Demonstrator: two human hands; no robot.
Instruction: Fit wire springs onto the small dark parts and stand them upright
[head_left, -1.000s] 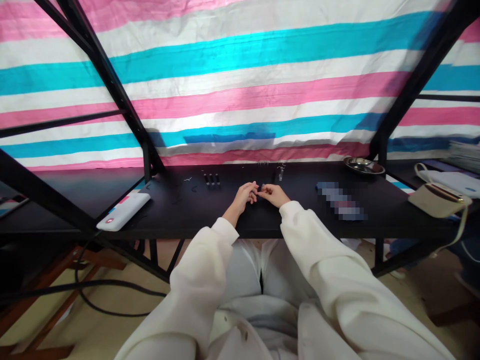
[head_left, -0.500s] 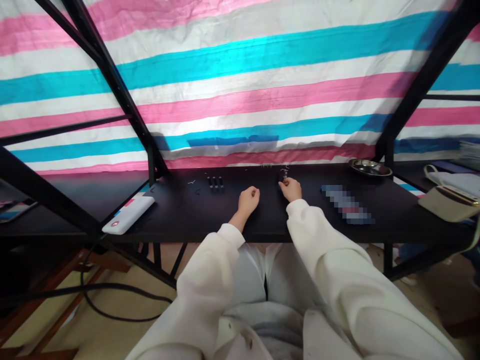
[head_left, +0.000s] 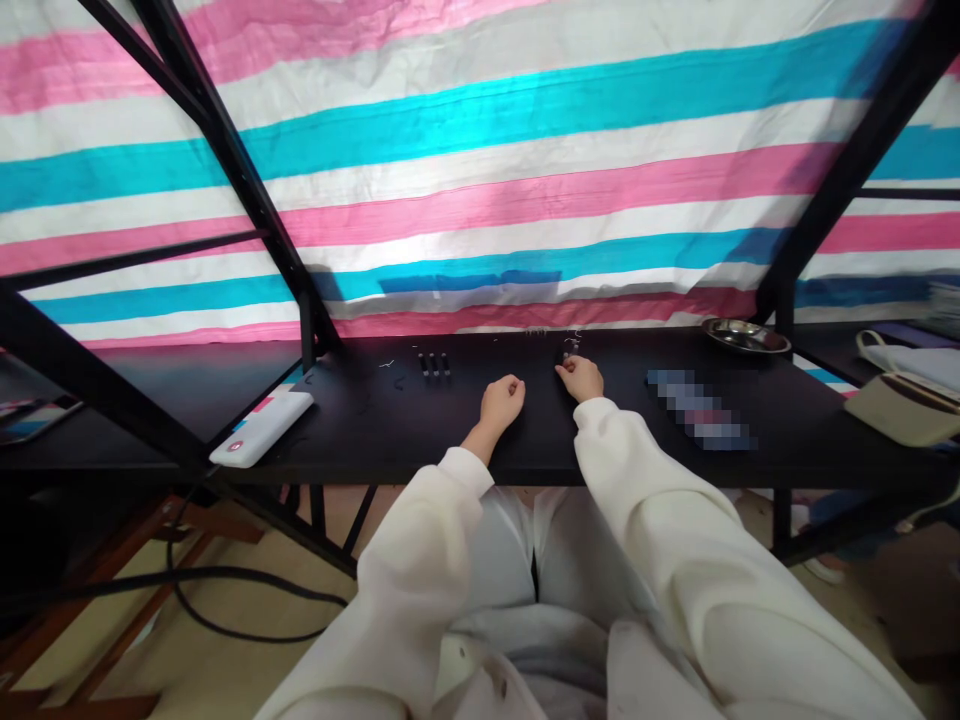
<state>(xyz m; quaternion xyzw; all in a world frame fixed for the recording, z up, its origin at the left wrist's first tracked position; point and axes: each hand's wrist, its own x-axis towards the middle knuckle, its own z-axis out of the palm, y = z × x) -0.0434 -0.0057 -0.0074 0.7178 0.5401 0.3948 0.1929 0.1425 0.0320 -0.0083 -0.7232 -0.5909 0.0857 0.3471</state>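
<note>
My left hand [head_left: 504,402] rests over the black table [head_left: 405,430] with its fingers curled closed. Whatever may be inside those fingers is hidden. Further right, my right hand [head_left: 582,379] has thumb and fingertips pinched together at the table surface. Its fingertips are beside a small dark piece [head_left: 562,353], and tiny pale bits [head_left: 574,345] lie just beyond. Whether the pinch holds anything is too small to make out. Left of both hands, several short black sticks with pale ends [head_left: 434,365] lie side by side in a row.
A white box-shaped device [head_left: 262,430] lies at the left, near a black frame post. A shiny metal dish [head_left: 746,335] sits at the back right. Nearer is a blurred-out flat item [head_left: 701,410]. A beige bag [head_left: 904,408] rests at the far right. Striped sheeting [head_left: 525,200] hangs behind.
The whole view has shifted slightly. Both hands keep nearly the same pose and place; the sticks lie as before.
</note>
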